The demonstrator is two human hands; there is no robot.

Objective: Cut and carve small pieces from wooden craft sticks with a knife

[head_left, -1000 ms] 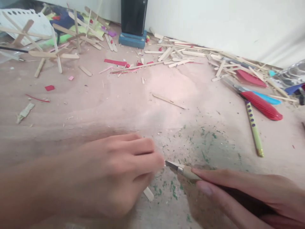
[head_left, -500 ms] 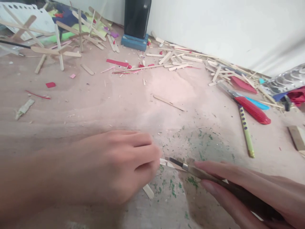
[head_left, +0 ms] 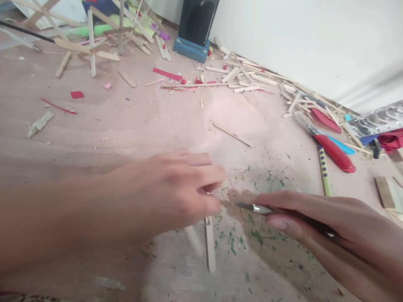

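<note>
My left hand (head_left: 182, 188) is closed at the centre, its fingertips around the upper end of a notched wooden stick (head_left: 210, 247) that points toward the near edge of the view. Beside it lies a second, blurred stick (head_left: 194, 240), partly under the hand. On the right, my right hand (head_left: 327, 226) grips a craft knife (head_left: 261, 209) with a dark handle and a silver collar. The knife's blade points left toward my left fingertips, with a small gap between. Green specks are scattered on the table (head_left: 141, 126) under both hands.
A red utility knife (head_left: 335, 153) and a yellow-green pencil (head_left: 324, 172) lie at the right, near a wooden block (head_left: 384, 193). Loose sticks (head_left: 252, 79) line the wall. A black object in a blue stand (head_left: 191, 49) is at the back, star-shaped stick pieces (head_left: 91, 46) at the left.
My left hand has moved slightly up and right, and the held stick has turned from pointing right to pointing down. The knife tip is now off the stick. The view has shifted.
</note>
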